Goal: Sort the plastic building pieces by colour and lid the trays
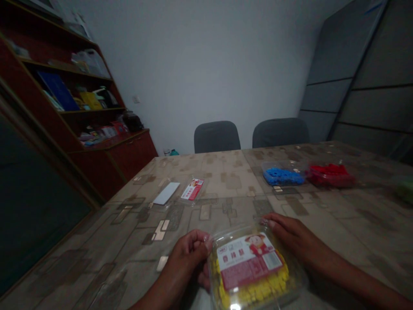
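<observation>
Close in front of me is a clear plastic container with a red and white label on its lid and yellow pieces inside. My left hand pinches the container's far left corner between thumb and fingers. At the far right corner, my right hand grips the rim with its fingertips. The lid lies over the container; whether it is fully pressed down I cannot tell. The container's near edge runs out of the picture.
Farther back on the patterned table lie two clear lids, one with a white label, one with a red and white label. Open containers of blue pieces and red pieces stand right. A blurred green thing sits at the right edge.
</observation>
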A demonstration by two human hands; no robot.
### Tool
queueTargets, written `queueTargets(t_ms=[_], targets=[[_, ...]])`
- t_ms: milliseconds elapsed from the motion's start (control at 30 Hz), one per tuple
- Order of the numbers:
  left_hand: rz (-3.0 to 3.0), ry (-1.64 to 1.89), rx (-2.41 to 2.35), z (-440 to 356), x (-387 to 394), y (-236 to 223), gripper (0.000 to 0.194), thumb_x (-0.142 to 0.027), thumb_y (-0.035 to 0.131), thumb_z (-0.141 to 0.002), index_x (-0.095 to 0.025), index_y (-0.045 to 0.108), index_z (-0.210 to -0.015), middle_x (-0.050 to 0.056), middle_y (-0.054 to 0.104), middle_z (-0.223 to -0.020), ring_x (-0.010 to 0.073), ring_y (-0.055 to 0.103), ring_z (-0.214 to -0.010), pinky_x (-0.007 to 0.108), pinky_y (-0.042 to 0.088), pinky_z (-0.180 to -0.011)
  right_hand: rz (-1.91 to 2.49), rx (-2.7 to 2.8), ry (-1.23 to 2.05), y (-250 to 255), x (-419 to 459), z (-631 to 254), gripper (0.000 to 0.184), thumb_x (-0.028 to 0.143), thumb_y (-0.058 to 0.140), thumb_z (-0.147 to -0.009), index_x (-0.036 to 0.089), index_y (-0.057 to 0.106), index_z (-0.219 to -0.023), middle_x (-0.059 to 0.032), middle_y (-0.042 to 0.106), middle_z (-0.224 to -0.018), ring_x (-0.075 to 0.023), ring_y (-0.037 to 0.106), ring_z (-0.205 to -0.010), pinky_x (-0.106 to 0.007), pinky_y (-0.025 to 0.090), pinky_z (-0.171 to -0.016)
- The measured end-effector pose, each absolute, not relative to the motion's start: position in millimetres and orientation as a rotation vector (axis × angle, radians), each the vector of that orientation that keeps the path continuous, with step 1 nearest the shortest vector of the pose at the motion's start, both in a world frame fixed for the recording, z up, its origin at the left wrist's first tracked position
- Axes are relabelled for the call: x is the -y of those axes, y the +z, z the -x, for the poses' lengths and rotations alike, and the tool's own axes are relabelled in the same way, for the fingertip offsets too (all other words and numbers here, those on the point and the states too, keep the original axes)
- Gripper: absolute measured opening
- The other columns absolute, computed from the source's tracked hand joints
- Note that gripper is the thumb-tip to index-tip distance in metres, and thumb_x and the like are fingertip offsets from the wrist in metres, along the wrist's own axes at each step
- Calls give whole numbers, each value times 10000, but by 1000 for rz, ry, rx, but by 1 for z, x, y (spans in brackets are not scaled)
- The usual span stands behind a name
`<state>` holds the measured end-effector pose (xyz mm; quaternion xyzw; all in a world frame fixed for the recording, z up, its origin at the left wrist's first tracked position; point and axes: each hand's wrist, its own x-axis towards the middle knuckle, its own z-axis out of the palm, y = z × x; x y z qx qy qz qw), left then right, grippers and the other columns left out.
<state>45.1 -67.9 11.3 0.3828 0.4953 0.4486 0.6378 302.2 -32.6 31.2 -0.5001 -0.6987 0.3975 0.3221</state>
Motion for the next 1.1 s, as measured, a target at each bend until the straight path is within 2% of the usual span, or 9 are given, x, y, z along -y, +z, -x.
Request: queueTargets(t_ms=[133,300,533,633,800,967,1100], targets=[[-860,1084,-1104,-44,67,9,322,-405,779,-691,-152,589,-751,-20,633,-538,83,550,-386,165,446,-363,1320,1723,1116,30,32,-302,357,471,455,-906,239,713,-824,-63,704,-791,-270,645,-850,-368,509,-740],[-824,1024,-1110,-45,70,14,298,-378,774,-702,-143,596,-744,2,647,-539,100,577,-406,183,472,-382,1281,1607,1201,26,33,-301,379,531,526,-860,216,737,-878,-84,727,-895,-280,650,-875,-386,520,-769],[-853,1015,-1087,-45,69,16,289,-362,778,-705,-141,594,-733,-18,636,-523,86,574,-393,161,456,-374,1286,1284,1440,29,39,-295,385,524,599,-809,190,718,-961,-77,729,-866,-262,667,-839,-367,528,-729],[-847,994,-1128,-46,68,13,325,-400,782,-697,-145,586,-742,-21,628,-502,79,557,-373,161,455,-367,1300,1362,1377,29,34,-300,369,513,588,-814,200,706,-972,-71,727,-892,-254,662,-812,-350,525,-698],[-870,964,-1157,-47,69,6,417,-498,792,-647,-152,587,-755,-42,591,-454,79,519,-330,163,431,-321,1318,1639,1181,31,29,-309,321,475,485,-896,217,654,-807,-29,676,-798,-226,625,-776,-310,490,-665],[-845,970,-1100,-46,70,3,350,-415,807,-657,-149,604,-759,-37,600,-504,100,563,-365,179,443,-343,1315,1727,1109,32,33,-308,293,438,464,-924,223,626,-808,-10,644,-796,-210,599,-784,-304,459,-697],[-873,1016,-1124,-46,70,7,341,-388,823,-623,-135,629,-744,-16,616,-531,115,586,-393,189,455,-357,1306,1630,1175,30,36,-306,308,469,478,-906,217,644,-846,-27,661,-848,-224,610,-824,-307,480,-696]])
